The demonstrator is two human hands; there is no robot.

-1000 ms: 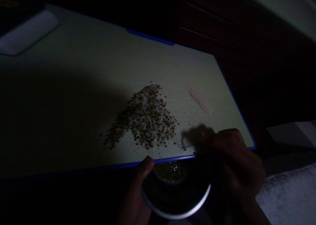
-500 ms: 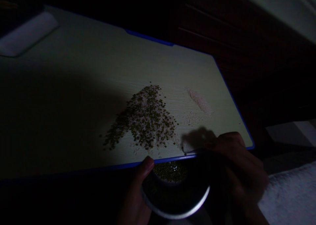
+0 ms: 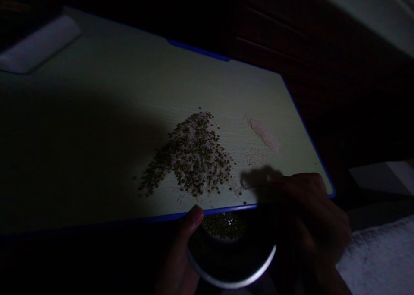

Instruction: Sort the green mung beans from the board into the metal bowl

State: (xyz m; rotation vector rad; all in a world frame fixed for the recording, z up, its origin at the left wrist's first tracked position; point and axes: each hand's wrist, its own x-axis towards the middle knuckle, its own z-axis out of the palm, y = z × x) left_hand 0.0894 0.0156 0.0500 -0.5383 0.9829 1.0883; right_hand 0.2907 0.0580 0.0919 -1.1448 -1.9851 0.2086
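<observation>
A mixed heap of green beans and pale grains point(image 3: 197, 155) lies on a pale board with a blue rim point(image 3: 207, 83). Just under the board's near edge is a dark round bowl with a shiny rim point(image 3: 241, 282), holding green beans point(image 3: 223, 226). My left hand point(image 3: 184, 247) grips the bowl's left side, its thumb up at the board's edge. Over the board's near right part, my right hand point(image 3: 313, 213) is closed, fingertips pinched on something thin; the dark hides its kind. A shadow and a few stray grains lie left of those fingertips.
A narrow strip of pale grains point(image 3: 263, 133) lies apart on the board's right side. A whitish box-like object point(image 3: 42, 42) stands at the far left. Dark wooden panelling point(image 3: 274, 32) is beyond the board. Light fuzzy fabric point(image 3: 381, 252) shows at the lower right.
My right fingertips have moved slightly up and away from the board's near edge, and a few grains now lie nearer it. My left hand and the bowl stay nearly still.
</observation>
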